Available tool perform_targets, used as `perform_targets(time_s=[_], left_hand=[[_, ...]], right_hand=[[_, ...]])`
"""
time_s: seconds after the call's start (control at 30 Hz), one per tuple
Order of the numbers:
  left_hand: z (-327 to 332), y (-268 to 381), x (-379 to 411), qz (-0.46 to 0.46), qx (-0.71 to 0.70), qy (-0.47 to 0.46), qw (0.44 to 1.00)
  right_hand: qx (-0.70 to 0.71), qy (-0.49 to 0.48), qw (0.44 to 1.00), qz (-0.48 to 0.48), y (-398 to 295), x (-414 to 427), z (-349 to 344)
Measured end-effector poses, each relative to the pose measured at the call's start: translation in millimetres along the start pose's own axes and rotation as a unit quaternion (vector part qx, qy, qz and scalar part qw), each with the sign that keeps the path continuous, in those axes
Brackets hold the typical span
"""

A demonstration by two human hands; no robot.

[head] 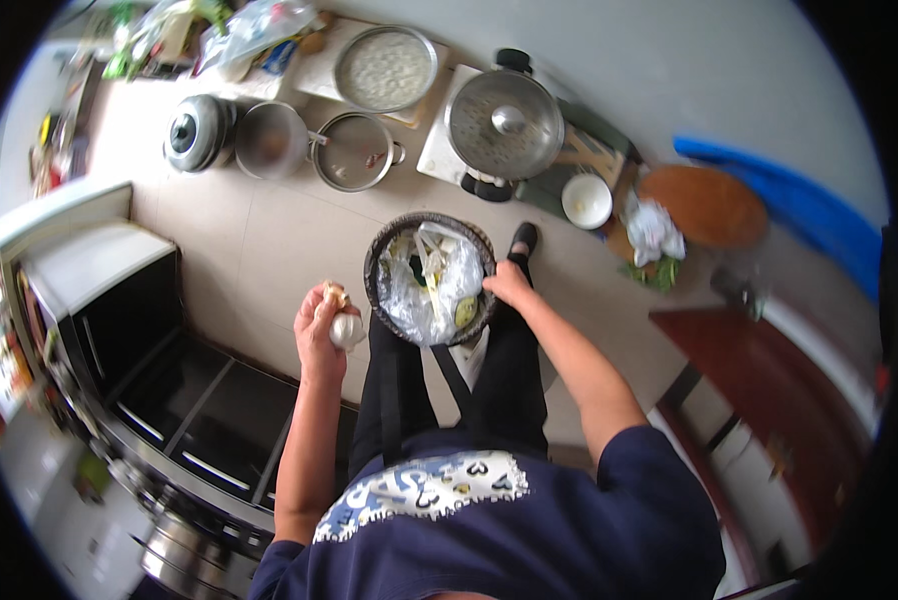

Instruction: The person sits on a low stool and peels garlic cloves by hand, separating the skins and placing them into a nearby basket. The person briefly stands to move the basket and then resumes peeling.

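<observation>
My left hand [321, 326] holds a garlic bulb [347, 331] and what looks like a piece of ginger root [336, 292], to the left of a round dark waste basket [374, 291]. The fingers of my right hand [507, 284] grip the right side of the basket's rim. A clear plastic bag [404, 311] lines the basket, with food scraps, a pale stalk-like piece and a green-yellow piece of peel inside it. The basket stands in front of my legs.
Beyond the basket are a steel pot [353, 184], a lidded pan [505, 146] and a tray of white pieces [386, 69]. A white bowl [587, 201] and round wooden board [704, 206] lie right. Black-fronted cabinets [209, 420] stand left, a dark red table [764, 405] right.
</observation>
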State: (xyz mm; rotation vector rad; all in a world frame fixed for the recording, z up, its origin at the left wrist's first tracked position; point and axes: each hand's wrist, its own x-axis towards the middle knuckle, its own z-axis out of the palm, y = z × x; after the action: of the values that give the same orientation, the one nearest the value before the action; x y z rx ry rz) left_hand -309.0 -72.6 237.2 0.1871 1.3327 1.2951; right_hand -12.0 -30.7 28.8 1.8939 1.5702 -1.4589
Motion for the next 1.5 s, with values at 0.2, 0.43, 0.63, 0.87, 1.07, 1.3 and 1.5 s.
perform_targets(time_s=[0.2,0.43,0.63,0.87,1.07,1.3,1.5], left_hand=[[-40,-113,5,-0.007,-0.048,0.070,0.996],[-72,-232,81,-0.068,-0.127,-0.007,0.990],[-82,-296,124,-0.121,-0.128,-0.077,0.981],[-78,-299,128,-0.114,-0.106,-0.049,0.987],[-63,-293,111,-0.014,-0.094,-0.025,0.995],[-65,-312,81,0.061,-0.093,-0.135,0.985],[-66,-344,36,0.068,-0.101,-0.160,0.980]], right_hand=[[-0.040,-0.025,0.997,-0.053,29,77,29],[-0.016,-0.023,0.995,-0.100,80,172,53],[-0.021,-0.089,0.990,-0.103,69,189,31],[-0.289,0.114,0.917,-0.249,66,179,22],[-0.147,0.179,0.865,-0.445,-5,95,19],[-0.107,0.120,0.833,-0.529,14,70,67],[-0.102,0.120,0.813,-0.561,54,43,95]])
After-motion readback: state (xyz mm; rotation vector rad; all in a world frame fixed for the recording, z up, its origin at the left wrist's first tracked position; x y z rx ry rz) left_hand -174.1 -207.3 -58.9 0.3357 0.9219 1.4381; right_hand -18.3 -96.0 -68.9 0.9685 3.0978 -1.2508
